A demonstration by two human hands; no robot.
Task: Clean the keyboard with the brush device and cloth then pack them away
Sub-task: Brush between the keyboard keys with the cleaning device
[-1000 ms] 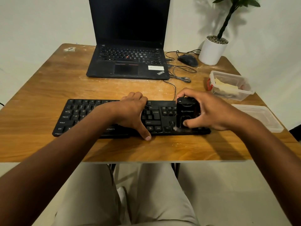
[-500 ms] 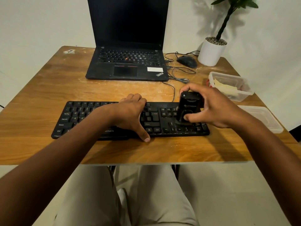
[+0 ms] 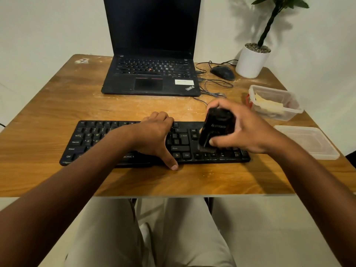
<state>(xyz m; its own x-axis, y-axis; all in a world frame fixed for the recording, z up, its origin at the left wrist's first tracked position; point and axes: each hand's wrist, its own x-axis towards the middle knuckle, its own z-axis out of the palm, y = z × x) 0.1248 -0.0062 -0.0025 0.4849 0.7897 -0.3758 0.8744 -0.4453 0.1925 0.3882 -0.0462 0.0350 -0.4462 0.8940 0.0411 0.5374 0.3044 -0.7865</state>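
A black keyboard (image 3: 90,140) lies across the near half of the wooden table. My left hand (image 3: 154,136) rests on its middle, fingers curled over the far edge and the thumb at the front edge. My right hand (image 3: 244,128) grips the black brush device (image 3: 216,130), which tilts left with its bristle end on the keys just left of the number pad. A yellowish cloth (image 3: 267,104) lies inside a clear plastic box (image 3: 292,109) at the right.
An open black laptop (image 3: 150,74) stands behind the keyboard. A mouse (image 3: 222,72) with loose cables and a white plant pot (image 3: 250,62) sit at the back right. A clear lid (image 3: 308,142) lies near the right edge.
My right hand has tilted the brush device and drawn it up and slightly left over the right-hand keys. My left hand has stayed on the keyboard.
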